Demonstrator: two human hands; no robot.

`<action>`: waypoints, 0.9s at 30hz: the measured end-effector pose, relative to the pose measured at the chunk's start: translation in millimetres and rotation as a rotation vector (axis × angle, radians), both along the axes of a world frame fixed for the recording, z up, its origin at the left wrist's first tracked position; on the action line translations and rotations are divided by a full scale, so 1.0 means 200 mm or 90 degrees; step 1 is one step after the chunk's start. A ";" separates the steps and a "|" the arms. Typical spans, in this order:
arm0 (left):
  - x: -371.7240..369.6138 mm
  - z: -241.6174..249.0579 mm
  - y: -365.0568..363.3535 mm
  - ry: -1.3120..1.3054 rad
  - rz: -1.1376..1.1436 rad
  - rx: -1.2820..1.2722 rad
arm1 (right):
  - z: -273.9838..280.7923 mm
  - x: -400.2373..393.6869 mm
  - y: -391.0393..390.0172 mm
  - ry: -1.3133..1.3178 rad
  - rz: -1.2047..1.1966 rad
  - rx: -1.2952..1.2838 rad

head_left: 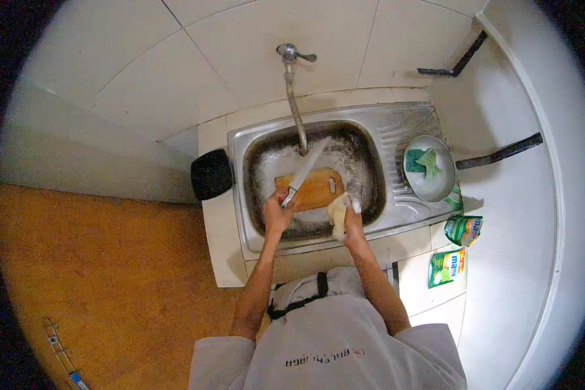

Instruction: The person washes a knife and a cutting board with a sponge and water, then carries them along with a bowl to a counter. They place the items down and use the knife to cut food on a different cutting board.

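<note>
My left hand is closed round the handle of a knife, whose blade points up and to the right over the sink. My right hand grips a pale yellow, foamy sponge or cloth near the front edge of the basin. Beneath the knife, a wooden cutting board with a slot at its right end lies in the basin. The blade and the sponge are apart.
A faucet hangs over the basin from the wall. On the drainboard is a bowl with green scrubbing pads. Two green packets lie at the right, a black object at the left.
</note>
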State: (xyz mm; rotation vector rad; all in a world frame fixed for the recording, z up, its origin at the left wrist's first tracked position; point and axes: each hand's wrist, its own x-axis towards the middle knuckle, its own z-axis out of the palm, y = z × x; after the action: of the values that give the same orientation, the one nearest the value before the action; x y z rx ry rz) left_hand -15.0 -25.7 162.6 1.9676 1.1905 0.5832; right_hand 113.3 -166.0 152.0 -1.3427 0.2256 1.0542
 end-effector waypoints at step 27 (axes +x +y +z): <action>-0.31 0.06 -0.14 0.007 0.072 -0.026 | -0.05 -0.01 0.01 0.018 -0.002 0.022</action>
State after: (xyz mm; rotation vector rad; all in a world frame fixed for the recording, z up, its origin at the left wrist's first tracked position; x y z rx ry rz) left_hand -77.6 -54.5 174.4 1.8816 1.3162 0.6017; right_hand 112.1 -164.5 141.5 -1.2965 0.2295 1.0711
